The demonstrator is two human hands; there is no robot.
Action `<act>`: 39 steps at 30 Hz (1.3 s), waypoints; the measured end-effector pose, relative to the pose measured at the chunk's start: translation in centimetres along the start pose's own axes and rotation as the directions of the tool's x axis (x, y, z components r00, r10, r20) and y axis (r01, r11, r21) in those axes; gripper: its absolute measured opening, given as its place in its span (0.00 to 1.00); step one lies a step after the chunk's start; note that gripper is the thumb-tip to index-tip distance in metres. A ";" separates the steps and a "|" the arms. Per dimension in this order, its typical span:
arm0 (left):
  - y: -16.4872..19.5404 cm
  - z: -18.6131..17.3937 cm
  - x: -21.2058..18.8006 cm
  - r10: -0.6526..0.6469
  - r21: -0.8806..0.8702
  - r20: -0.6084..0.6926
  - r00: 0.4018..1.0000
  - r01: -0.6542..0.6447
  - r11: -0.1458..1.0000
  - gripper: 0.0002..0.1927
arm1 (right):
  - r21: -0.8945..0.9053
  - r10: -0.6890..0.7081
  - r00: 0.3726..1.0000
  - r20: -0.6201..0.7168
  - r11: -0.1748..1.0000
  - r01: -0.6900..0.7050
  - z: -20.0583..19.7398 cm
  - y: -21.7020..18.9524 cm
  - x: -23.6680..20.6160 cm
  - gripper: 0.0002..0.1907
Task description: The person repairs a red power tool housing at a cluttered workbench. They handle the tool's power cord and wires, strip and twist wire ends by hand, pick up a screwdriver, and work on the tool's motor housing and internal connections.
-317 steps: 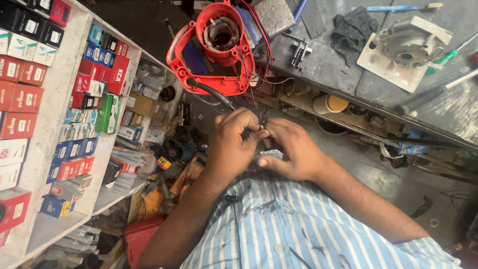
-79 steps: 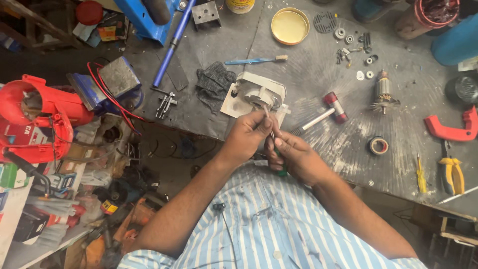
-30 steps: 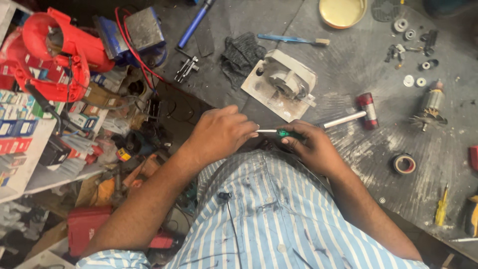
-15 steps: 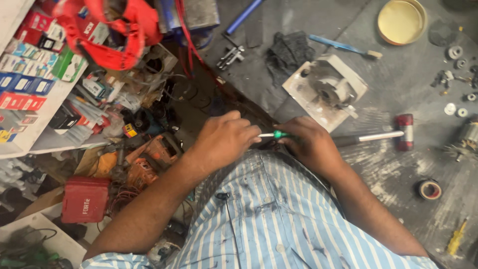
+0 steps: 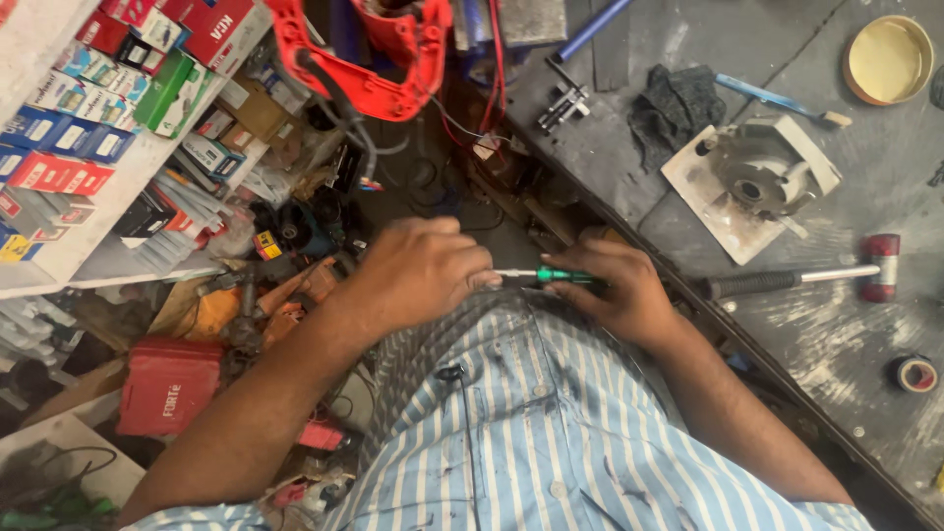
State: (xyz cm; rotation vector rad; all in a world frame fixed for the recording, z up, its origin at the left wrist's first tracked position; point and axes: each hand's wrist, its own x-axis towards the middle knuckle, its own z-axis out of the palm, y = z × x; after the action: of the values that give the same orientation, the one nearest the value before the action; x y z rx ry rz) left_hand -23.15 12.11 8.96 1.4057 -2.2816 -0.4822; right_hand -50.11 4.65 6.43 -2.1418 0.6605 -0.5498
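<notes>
From the head camera, looking straight down: the right hand [image 5: 615, 290] grips a green-handled screwdriver [image 5: 551, 277] close against the blue-striped shirt [image 5: 551, 423], fingers wrapped around the handle, the thin metal shaft pointing across toward the left hand [image 5: 418, 270]. That left hand is curled into a loose fist right at the shaft's tip, fingers clenched around something I cannot make out. Both hands hover just off the edge of the grey table [image 5: 836, 324], over the dark gap between table and shelves. On the table, near the right hand, lies a mallet with red end caps [image 5: 801, 278], its black grip pointing toward the wrist. Just beyond it sits a grey metal housing on a pale plate [image 5: 752, 177], with a dark rag [image 5: 674, 103] beside that and a blue-handled brush [image 5: 777, 98] touching the rag's far side. A yellow round lid [image 5: 890, 59] rests in the far corner, a roll of tape [image 5: 916, 374] near the table's near edge. Up top, a red power-tool casing [image 5: 364, 49] trails wires. To the left, shelves of small coloured boxes [image 5: 88, 108], and a red case [image 5: 167, 383] down on the cluttered floor.
</notes>
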 end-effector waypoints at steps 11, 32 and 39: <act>-3.7 -4.6 -5.7 0.181 -0.057 -0.052 0.982 -0.184 0.981 0.13 | -0.065 0.057 0.997 0.047 0.996 -0.054 7.2 -5.5 3.4 0.16; -6.7 -6.5 -9.1 0.094 -0.367 0.264 0.960 0.010 0.930 0.11 | 0.019 -0.136 0.988 0.067 0.991 0.135 11.6 -9.3 5.6 0.13; -8.1 -8.0 -7.0 0.125 -0.172 0.226 0.966 -0.087 0.981 0.12 | -0.065 -0.083 0.997 0.011 0.994 0.083 8.4 -8.9 6.4 0.13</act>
State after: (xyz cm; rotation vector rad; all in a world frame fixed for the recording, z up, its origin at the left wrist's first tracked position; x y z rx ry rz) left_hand -10.05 14.33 10.63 1.1947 -2.4249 -0.8179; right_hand -37.99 10.24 9.70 -2.2395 0.5945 -0.5710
